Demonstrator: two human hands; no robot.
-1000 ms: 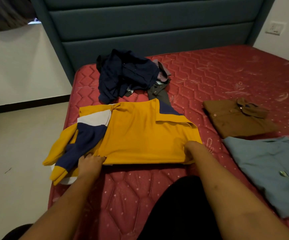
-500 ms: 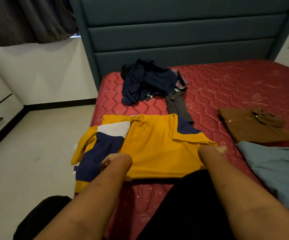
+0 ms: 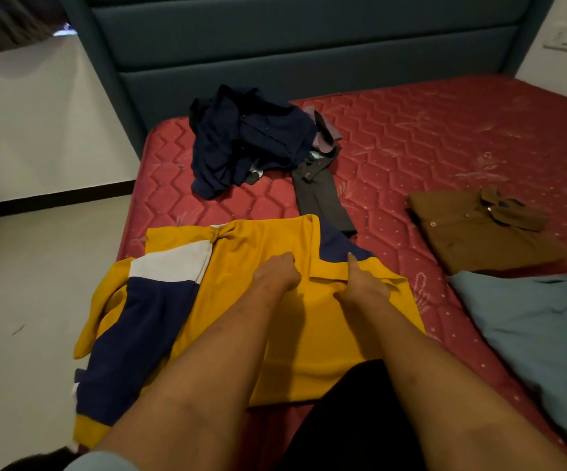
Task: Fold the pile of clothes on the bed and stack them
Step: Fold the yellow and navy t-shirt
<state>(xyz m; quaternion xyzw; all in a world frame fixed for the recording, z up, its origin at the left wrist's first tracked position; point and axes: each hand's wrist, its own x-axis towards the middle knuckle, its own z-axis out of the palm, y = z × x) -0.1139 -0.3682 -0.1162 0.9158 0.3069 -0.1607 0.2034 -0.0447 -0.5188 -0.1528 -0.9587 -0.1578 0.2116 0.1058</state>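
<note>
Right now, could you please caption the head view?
Left hand and right hand at the collar of a yellow shirt on a red mattress; brown shirt, blue-grey shirt and dark pile nearby.

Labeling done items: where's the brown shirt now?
Head view, right side: the brown shirt lies folded on the red mattress, just beyond the blue-grey shirt.
</note>
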